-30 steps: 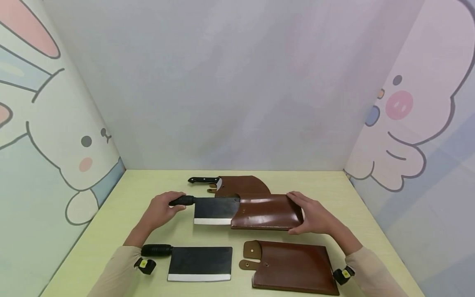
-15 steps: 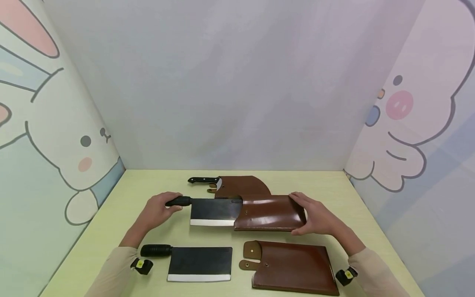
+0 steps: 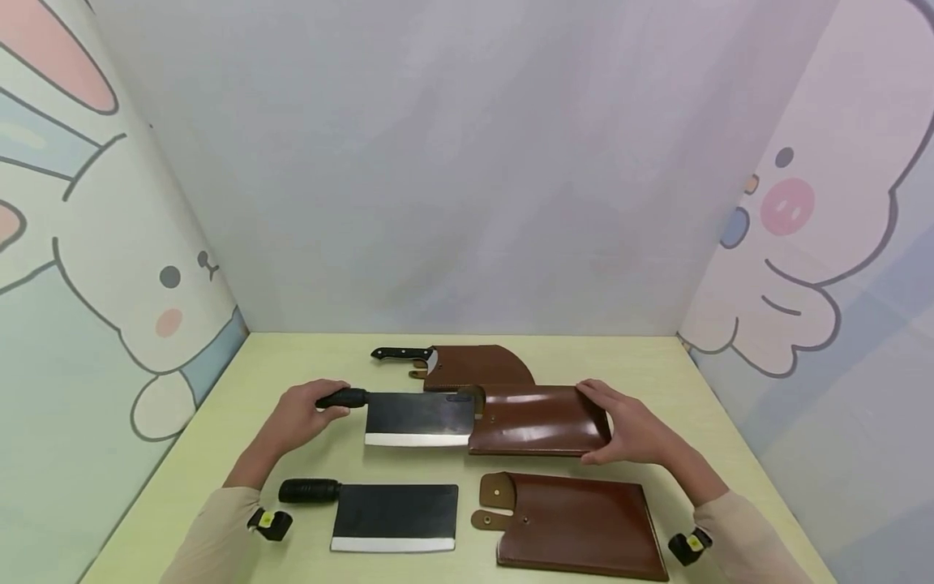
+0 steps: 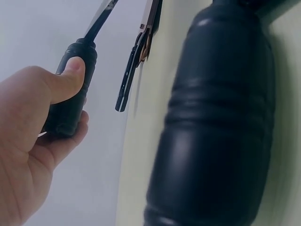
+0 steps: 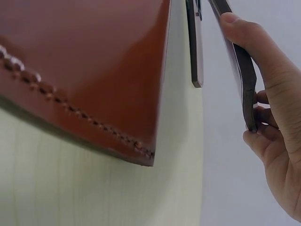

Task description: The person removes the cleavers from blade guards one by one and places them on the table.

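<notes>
Gripped by its black handle, a cleaver (image 3: 419, 418) with a dark blade and bright edge is in my left hand (image 3: 299, 415). In the left wrist view, the thumb and fingers wrap that handle (image 4: 73, 89). My right hand (image 3: 635, 426) holds the closed end of a glossy brown leather sheath (image 3: 543, 418), thumb and fingers on opposite edges. The blade's end is at the sheath's mouth, nearly all the blade exposed; whether its tip is still inside I cannot tell. Both are raised above the table.
A second cleaver (image 3: 394, 515) lies front left on the table (image 3: 219, 454). Beside it lies another brown sheath (image 3: 584, 527) with its strap undone. Behind, a knife (image 3: 401, 354) with a riveted black handle sits in a brown sheath (image 3: 477, 365). Walls enclose the back and sides.
The cleaver has moved left and the sheath slightly right, each with its hand. More of the blade shows outside the sheath's mouth, and the sheath's inner flap has come into view.
</notes>
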Available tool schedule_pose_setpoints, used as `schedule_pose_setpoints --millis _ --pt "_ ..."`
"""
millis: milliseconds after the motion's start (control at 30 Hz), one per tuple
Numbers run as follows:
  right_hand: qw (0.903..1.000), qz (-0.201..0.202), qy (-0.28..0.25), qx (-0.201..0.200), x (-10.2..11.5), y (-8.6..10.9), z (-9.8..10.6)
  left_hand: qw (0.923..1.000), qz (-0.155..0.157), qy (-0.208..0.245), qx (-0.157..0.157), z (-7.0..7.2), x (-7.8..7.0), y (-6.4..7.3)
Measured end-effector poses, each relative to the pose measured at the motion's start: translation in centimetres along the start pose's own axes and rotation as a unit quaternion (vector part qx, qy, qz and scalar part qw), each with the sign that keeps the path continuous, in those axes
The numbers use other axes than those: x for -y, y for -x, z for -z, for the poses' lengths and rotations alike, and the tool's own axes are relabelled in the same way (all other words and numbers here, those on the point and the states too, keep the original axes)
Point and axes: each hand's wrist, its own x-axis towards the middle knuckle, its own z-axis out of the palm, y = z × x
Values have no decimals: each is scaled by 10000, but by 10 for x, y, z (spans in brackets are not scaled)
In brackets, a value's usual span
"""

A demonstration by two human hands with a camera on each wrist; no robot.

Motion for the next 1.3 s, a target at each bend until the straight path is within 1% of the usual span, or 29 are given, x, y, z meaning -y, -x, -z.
schedule_pose_setpoints --millis 333,467,633,800,1033,1300 --pt "10000 -33 14 16 -8 8 3 9998 149 10 132 2 9 6" --pt "10000 -61 0 3 -14 12 3 9996 185 -12 201 2 12 10" --pt "10000 -79 52 20 -20 15 2 9990 307 25 330 0 14 12" --pt "9998 -159 0 120 -25 17 0 9985 337 46 432 -1 15 15" --pt "9993 -230 30 284 -30 17 -3 9965 468 14 695 -3 18 17" --pt "9988 -156 122 441 -33 14 -7 9958 465 47 790 -9 25 16"
